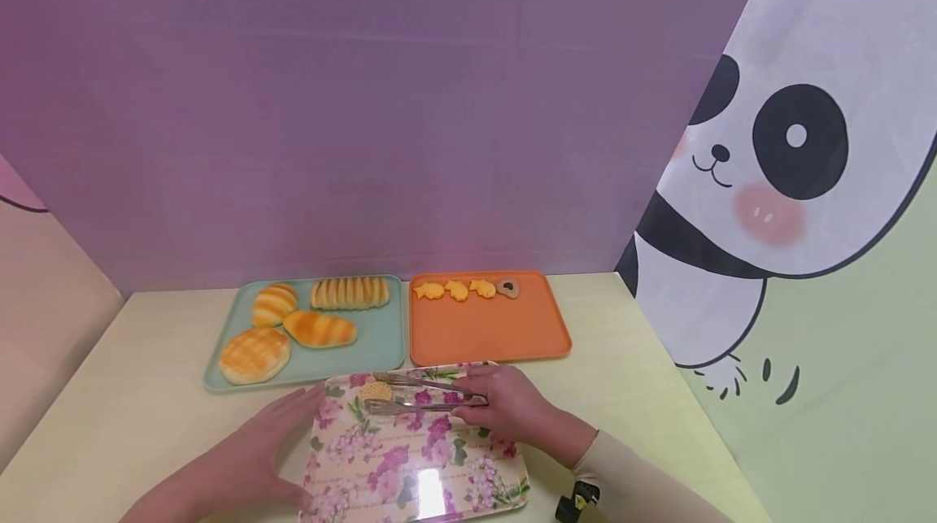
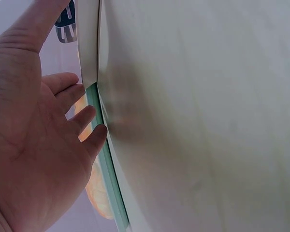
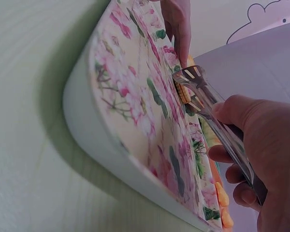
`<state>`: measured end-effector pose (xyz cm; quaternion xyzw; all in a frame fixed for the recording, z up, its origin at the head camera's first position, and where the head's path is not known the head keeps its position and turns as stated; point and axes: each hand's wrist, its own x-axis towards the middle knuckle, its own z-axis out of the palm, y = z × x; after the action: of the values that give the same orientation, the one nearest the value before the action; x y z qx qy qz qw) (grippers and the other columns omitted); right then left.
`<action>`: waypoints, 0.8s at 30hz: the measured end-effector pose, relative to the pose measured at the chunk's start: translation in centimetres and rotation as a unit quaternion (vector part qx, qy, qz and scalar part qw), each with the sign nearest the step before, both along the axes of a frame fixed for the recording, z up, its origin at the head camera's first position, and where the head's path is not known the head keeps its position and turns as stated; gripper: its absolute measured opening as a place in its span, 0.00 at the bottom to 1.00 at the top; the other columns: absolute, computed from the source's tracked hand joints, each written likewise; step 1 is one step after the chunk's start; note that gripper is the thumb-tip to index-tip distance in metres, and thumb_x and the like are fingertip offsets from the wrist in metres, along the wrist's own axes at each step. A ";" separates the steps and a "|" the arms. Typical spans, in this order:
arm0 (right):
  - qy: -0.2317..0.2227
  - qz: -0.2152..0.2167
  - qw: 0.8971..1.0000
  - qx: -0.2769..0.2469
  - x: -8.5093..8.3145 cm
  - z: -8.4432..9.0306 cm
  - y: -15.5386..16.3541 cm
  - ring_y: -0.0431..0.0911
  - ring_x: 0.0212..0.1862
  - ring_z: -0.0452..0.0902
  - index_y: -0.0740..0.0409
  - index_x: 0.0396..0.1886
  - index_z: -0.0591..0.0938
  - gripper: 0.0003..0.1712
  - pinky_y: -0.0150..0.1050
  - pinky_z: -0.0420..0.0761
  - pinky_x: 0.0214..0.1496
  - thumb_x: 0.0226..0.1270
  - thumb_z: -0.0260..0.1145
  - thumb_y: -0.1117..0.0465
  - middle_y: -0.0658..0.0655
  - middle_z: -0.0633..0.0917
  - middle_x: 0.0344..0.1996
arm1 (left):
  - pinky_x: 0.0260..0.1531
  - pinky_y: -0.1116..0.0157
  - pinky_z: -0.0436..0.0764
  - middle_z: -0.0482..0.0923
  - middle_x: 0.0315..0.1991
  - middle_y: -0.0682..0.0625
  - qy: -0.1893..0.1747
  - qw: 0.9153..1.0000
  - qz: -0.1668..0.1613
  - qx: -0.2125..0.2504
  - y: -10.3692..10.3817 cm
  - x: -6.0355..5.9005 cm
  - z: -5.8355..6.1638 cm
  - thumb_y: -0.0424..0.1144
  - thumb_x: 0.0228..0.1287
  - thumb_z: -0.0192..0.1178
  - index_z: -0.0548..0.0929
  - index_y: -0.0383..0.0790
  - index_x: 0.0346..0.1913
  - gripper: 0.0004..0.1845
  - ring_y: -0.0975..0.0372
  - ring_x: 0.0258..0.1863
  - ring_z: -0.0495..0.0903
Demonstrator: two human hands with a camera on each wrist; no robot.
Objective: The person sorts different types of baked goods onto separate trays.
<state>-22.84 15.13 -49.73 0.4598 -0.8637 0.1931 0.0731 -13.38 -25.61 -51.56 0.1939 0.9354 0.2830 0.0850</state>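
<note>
My right hand (image 1: 505, 401) grips a pair of metal tongs (image 3: 222, 128) over the floral tray (image 1: 410, 458). The slotted tong ends lie on either side of a round biscuit (image 1: 376, 393) near the tray's far left corner; whether they touch it I cannot tell. At the tray's left side is my left hand (image 1: 256, 450), its fingers extended and its thumb by the rim. In the left wrist view the left hand (image 2: 43, 130) shows its palm, holding nothing.
Behind, a green tray (image 1: 381, 352) bears several breads, including a round bun (image 1: 254, 355). Beside it, an orange tray (image 1: 483, 336) has fish-shaped crackers (image 1: 429, 290) and a ring-like piece (image 1: 507, 288) along its far edge. A purple backdrop (image 1: 366, 116) stands behind the table.
</note>
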 end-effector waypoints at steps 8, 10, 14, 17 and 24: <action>-0.017 -0.017 1.000 -0.006 0.1 0.2 0.4 0.51 0.62 0.90 0.60 0.60 0.92 0.22 0.48 0.90 0.63 0.75 0.79 0.52 0.57 0.93 0.56 | 0.77 0.25 0.59 0.56 0.88 0.37 0.005 1.000 -0.005 0.003 0.0 0.1 0.1 0.73 0.39 0.82 0.62 0.36 0.87 0.75 0.30 0.83 0.54; -0.031 -0.028 0.999 -0.008 0.2 0.4 0.6 0.52 0.62 0.90 0.60 0.62 0.92 0.23 0.49 0.90 0.64 0.75 0.79 0.52 0.58 0.92 0.58 | 0.77 0.25 0.58 0.56 0.88 0.36 0.009 1.000 -0.008 0.004 0.0 0.1 0.1 0.73 0.38 0.81 0.62 0.35 0.87 0.76 0.29 0.83 0.54; -0.048 -0.039 0.998 -0.019 0.1 0.9 1.0 0.46 0.52 0.92 0.60 0.65 0.90 0.25 0.41 0.92 0.55 0.75 0.79 0.53 0.56 0.94 0.54 | 0.77 0.26 0.59 0.57 0.88 0.36 0.015 1.000 -0.010 0.003 0.0 0.1 0.1 0.74 0.38 0.80 0.62 0.34 0.87 0.76 0.29 0.83 0.55; -0.057 -0.039 0.997 -0.038 -0.1 1.4 1.3 0.37 0.37 0.85 0.60 0.65 0.90 0.24 0.31 0.88 0.40 0.74 0.79 0.56 0.52 0.94 0.44 | 0.77 0.26 0.59 0.57 0.88 0.37 0.016 1.000 -0.009 0.003 0.0 0.1 0.0 0.74 0.38 0.80 0.62 0.34 0.87 0.76 0.29 0.83 0.55; -0.052 -0.074 0.995 -0.048 -1.0 2.1 2.5 0.37 0.33 0.78 0.61 0.59 0.92 0.19 0.30 0.80 0.32 0.75 0.78 0.56 0.50 0.91 0.40 | 0.77 0.26 0.58 0.56 0.88 0.37 0.013 1.000 -0.007 0.008 -0.1 0.0 -0.2 0.74 0.38 0.81 0.61 0.36 0.87 0.76 0.30 0.83 0.54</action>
<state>-23.83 17.66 -47.67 0.3797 -0.8878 0.2520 0.0645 -13.36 -25.72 -51.81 0.2052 0.9326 0.2878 0.0734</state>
